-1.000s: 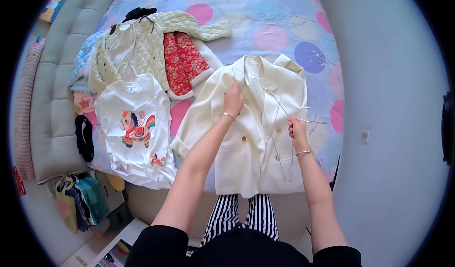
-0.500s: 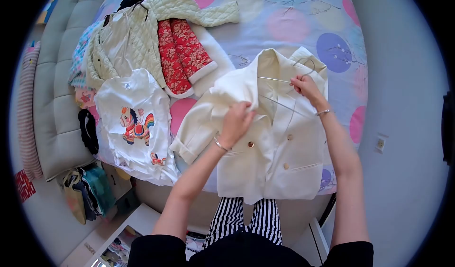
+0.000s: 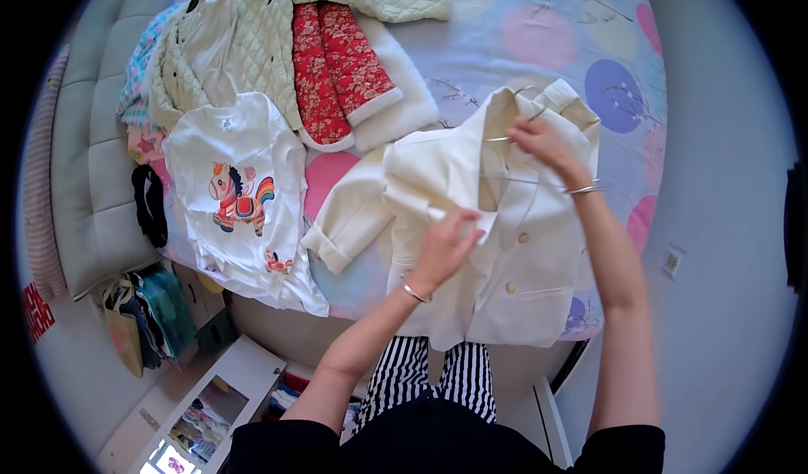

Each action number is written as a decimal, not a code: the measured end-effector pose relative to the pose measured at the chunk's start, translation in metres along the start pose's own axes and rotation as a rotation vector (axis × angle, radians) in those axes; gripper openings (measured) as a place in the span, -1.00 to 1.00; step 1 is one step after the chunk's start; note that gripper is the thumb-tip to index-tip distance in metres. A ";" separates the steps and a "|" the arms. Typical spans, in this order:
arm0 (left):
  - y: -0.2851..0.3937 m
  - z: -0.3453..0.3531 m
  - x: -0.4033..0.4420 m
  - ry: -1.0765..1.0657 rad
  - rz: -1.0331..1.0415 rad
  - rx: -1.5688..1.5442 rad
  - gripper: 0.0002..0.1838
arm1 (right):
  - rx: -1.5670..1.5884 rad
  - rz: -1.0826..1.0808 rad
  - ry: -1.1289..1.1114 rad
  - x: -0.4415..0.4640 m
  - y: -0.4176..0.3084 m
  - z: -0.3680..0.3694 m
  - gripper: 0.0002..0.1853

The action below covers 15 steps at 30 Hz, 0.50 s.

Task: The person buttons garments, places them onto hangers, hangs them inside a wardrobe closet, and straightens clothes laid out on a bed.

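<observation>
A cream blazer (image 3: 530,268) with gold buttons lies front up on the bed, its collar away from me. My right hand (image 3: 543,148) is closed around a thin metal hanger (image 3: 498,140) at the neck opening. The hanger's hook points toward the collar, and part of its wire lies over the blazer's front. My left hand (image 3: 450,254) pinches the edge of the blazer's lapel and lifts it a little. The sleeve on the left, with its turned-up cuff, stretches out over the sheet.
Left of the blazer is a white shirt (image 3: 244,247) with a rainbow horse print. Beyond it lie a pale green quilted jacket (image 3: 278,62) and a red floral garment (image 3: 337,79) with white trim. A black band (image 3: 150,206) rests beside the grey padded headboard (image 3: 101,137). Below stands an open drawer (image 3: 261,365).
My left hand has moved down and right, pulling the lapel edge up. The hanger has shifted and turned at the neck opening, still in my right hand. The whole view has shifted slightly.
</observation>
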<state>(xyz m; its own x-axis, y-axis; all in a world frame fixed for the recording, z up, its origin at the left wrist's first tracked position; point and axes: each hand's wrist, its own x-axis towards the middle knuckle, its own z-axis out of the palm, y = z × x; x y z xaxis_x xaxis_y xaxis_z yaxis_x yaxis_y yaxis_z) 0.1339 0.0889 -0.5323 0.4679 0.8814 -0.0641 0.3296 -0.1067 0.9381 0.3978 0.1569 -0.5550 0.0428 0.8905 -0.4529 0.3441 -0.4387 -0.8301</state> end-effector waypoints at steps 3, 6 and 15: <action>-0.003 0.017 -0.021 -0.213 -0.158 -0.065 -0.73 | 0.039 -0.147 0.015 0.009 0.007 0.063 -0.79; -0.021 0.016 -0.039 -0.332 -0.281 0.051 -0.77 | -0.030 -0.226 0.195 -0.008 -0.003 0.087 -0.81; -0.029 -0.006 -0.102 -0.276 -0.010 0.296 -0.76 | 0.038 -0.120 0.399 -0.115 -0.025 0.118 -0.59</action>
<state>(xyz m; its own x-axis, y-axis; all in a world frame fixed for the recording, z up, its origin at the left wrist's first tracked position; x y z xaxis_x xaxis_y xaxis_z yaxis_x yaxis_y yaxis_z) 0.0714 0.0052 -0.5509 0.6526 0.7310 -0.1994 0.5384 -0.2622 0.8009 0.2735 0.0515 -0.5212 0.3667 0.9092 -0.1970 0.3340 -0.3263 -0.8843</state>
